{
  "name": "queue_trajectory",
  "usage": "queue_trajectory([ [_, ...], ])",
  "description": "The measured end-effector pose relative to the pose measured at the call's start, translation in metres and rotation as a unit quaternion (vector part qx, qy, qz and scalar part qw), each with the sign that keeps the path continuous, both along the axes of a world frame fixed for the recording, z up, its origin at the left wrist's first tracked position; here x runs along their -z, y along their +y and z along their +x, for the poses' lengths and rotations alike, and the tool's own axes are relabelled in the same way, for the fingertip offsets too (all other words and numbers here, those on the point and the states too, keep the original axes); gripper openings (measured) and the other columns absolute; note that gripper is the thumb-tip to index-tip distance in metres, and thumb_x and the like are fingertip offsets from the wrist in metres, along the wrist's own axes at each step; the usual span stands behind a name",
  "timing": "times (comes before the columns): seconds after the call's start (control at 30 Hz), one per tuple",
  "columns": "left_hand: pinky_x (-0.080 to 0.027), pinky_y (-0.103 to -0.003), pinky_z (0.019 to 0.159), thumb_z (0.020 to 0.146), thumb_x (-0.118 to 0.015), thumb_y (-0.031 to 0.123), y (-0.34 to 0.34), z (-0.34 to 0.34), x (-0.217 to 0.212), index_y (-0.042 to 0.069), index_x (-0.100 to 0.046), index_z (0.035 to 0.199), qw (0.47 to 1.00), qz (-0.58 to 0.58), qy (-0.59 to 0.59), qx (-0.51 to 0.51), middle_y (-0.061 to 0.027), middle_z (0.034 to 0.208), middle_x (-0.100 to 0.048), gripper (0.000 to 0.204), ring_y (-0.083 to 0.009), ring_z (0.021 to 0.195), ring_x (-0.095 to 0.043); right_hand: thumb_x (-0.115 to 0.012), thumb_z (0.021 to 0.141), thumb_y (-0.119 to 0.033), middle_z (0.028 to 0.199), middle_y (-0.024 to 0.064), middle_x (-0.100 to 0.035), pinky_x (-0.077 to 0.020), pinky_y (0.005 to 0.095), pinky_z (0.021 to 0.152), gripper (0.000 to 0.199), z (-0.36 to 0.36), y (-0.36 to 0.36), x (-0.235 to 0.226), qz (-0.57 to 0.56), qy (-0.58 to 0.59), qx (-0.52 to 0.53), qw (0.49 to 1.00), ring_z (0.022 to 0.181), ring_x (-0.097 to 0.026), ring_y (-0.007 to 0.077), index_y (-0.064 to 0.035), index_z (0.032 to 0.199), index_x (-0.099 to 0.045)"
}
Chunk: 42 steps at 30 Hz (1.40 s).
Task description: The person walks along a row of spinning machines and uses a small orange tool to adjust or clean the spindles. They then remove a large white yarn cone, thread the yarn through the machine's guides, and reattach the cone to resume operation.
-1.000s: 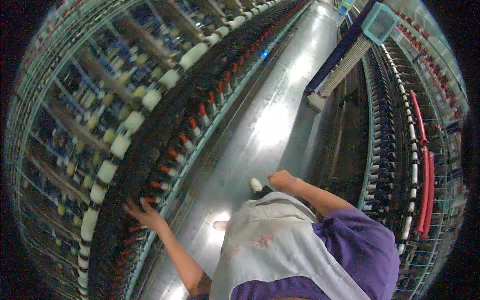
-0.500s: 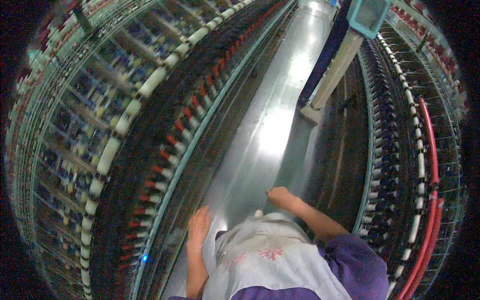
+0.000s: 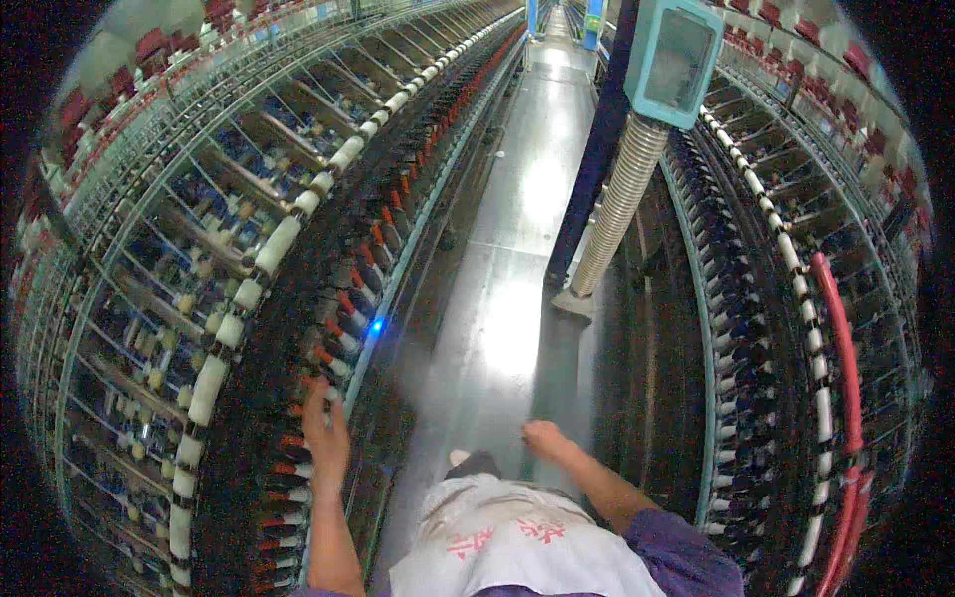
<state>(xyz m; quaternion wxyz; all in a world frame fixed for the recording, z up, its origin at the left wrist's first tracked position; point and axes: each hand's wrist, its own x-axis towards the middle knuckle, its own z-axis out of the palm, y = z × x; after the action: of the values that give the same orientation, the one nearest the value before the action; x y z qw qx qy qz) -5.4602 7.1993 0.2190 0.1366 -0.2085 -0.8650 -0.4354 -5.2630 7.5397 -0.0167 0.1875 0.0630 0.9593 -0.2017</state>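
My left hand (image 3: 324,430) reaches into the row of spindles on the left machine. Its blurred fingers are up against the orange-and-white bobbins (image 3: 332,360), and whether they grip one cannot be made out. Held low over the walkway, in front of my apron, my right hand (image 3: 547,439) is closed; anything inside it is hidden. A small blue light (image 3: 376,326) glows on the pale rail just beyond my left hand.
A shiny metal walkway (image 3: 512,284) runs ahead between two spinning machines. A ribbed hose (image 3: 619,199) hangs from a teal-framed box (image 3: 678,60) over its right side. White rollers (image 3: 207,390) line the left machine; dark bobbins (image 3: 724,289) and a red tube (image 3: 843,348) are right.
My left hand has moved from beside the apron over to the left bobbin row. My right hand stays closed over the walkway. The view has tilted up, showing more of the aisle.
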Motion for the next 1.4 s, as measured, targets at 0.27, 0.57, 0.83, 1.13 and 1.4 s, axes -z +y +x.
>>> queue_trajectory([
  [0.27,-0.032,-0.037,0.102,0.088,-0.047,0.001,0.056,-0.295,-0.166,0.000,-0.028,0.135,0.926,0.267,0.206,-0.168,-0.0196,0.135,-0.038,0.051,-0.0274,0.125,-0.039,-0.047,0.088,-0.036,0.072,0.0141,-0.061,-0.0492,0.0463,0.061,0.040,0.160,0.161,0.125,0.016,-0.143,0.139,0.980,0.066,-0.061,0.0278,-0.0035,0.072,-0.063],
  [0.57,-0.042,-0.048,0.094,0.090,-0.043,-0.001,-0.063,-0.530,-0.125,0.006,-0.024,0.142,0.883,0.004,-0.002,-0.469,-0.0170,0.140,-0.035,0.056,-0.0349,0.119,-0.044,-0.054,0.080,-0.029,0.069,0.0168,-0.060,-0.0487,0.0459,0.060,0.031,0.036,0.211,0.181,-0.146,-0.227,0.309,0.912,0.066,-0.061,0.0329,-0.0033,0.067,-0.064],
  [0.83,-0.039,-0.040,0.096,0.098,-0.035,0.036,-0.158,-0.533,-0.101,0.005,-0.032,0.140,0.883,0.361,0.019,-0.299,-0.0133,0.136,-0.040,0.052,-0.0255,0.122,-0.042,-0.061,0.074,-0.024,0.079,0.0211,-0.063,-0.0508,0.0451,0.068,0.023,-0.264,0.400,0.114,0.008,0.123,0.060,0.991,0.074,-0.062,0.0391,-0.0009,0.077,-0.064],
  [1.13,-0.045,-0.036,0.082,0.094,-0.042,0.035,-0.127,-0.488,-0.124,0.002,-0.049,0.128,0.880,-0.184,-0.025,-0.437,-0.0122,0.112,-0.059,0.048,-0.0219,0.095,-0.058,-0.058,0.071,-0.018,0.077,0.0189,-0.064,-0.0509,0.0447,0.067,0.016,-0.448,0.443,-0.007,-0.005,0.077,0.126,0.989,0.074,-0.062,0.0367,-0.0039,0.073,-0.064],
  [1.4,-0.052,-0.031,0.070,0.080,-0.054,0.008,-0.013,-0.383,-0.142,0.002,-0.060,0.109,0.835,-0.015,0.192,-0.514,-0.0098,0.084,-0.067,0.030,-0.0195,0.077,-0.063,-0.059,0.076,-0.019,0.076,0.0230,-0.062,-0.0482,0.0422,0.065,0.022,-0.419,0.430,0.134,-0.046,-0.008,-0.177,0.983,0.077,-0.061,0.0364,0.0027,0.072,-0.059],
])
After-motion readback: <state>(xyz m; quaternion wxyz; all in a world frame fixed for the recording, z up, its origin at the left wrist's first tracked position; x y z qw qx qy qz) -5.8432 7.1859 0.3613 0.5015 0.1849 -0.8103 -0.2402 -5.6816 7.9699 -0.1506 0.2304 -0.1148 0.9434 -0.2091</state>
